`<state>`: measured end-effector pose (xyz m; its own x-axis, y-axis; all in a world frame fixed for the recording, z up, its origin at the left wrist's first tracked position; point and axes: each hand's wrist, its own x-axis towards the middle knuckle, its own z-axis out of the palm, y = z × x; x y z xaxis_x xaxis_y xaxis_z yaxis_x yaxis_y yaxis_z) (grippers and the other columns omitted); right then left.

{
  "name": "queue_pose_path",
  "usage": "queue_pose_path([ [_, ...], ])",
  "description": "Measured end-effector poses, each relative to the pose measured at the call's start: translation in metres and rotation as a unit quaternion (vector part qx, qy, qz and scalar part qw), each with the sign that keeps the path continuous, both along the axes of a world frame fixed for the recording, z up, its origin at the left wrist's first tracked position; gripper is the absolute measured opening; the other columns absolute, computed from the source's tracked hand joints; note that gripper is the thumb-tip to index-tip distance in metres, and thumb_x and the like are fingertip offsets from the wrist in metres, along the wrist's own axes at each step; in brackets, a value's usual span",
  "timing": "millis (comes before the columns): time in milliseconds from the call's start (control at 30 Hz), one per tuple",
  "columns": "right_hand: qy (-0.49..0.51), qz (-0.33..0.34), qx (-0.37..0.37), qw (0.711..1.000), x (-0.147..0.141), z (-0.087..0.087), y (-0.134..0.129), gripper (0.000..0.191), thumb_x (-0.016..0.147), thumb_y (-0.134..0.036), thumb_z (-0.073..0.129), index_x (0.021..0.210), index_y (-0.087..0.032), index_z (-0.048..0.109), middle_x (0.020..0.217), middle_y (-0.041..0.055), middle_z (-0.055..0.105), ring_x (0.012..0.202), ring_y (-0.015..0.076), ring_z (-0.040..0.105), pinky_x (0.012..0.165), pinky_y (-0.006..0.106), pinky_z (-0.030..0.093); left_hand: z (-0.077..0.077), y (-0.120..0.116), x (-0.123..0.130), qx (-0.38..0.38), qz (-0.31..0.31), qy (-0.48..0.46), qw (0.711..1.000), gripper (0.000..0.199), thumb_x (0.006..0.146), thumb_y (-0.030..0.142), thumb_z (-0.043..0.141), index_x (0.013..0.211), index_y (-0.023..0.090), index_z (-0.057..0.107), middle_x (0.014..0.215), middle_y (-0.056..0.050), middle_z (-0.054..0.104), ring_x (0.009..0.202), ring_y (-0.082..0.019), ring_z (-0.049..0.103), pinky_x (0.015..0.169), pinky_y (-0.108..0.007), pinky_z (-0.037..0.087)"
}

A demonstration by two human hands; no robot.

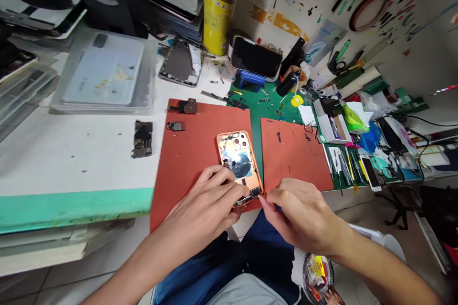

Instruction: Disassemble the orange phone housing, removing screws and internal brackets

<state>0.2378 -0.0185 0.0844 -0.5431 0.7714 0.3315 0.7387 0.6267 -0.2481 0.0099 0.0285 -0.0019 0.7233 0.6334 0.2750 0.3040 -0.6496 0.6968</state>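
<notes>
An opened phone housing (240, 164) with an orange frame lies tilted near the front edge of the red mat (189, 152). My left hand (211, 198) grips its lower end, fingers across the inside and thumb side underneath. At the housing's lower right corner, the fingertips of my right hand (304, 212) are pinched together. Whatever they hold is too small and too covered to make out. Towards the mat's upper left rest a dark camera module (188, 106) and a small metal-faced part (175, 127).
A circuit board (142, 139) lies on the white tabletop. Behind stand a phone on a blue stand (255, 59) and a yellow can (215, 24). A second red mat (293, 157) bears tiny parts, with tweezers and tools (339, 164) to its right. Below is a round container (317, 276).
</notes>
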Motion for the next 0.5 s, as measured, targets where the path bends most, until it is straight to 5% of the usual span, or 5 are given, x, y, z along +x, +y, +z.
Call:
queue_pose_path([
  [500,-0.029,-0.023,0.113,0.993,0.0,-0.027,0.009,0.022,0.105,-0.019,0.045,0.086,-0.022,0.056,0.067,-0.0052,0.055,0.06,0.013,0.054,0.056,0.031,0.038,-0.047,0.019,-0.016,0.08,0.034,-0.005,0.996,0.026,0.096,0.046,0.069,0.119,0.034,0.073,0.112,-0.004,0.071,0.107,-0.029,0.061,0.085,-0.036,0.053],
])
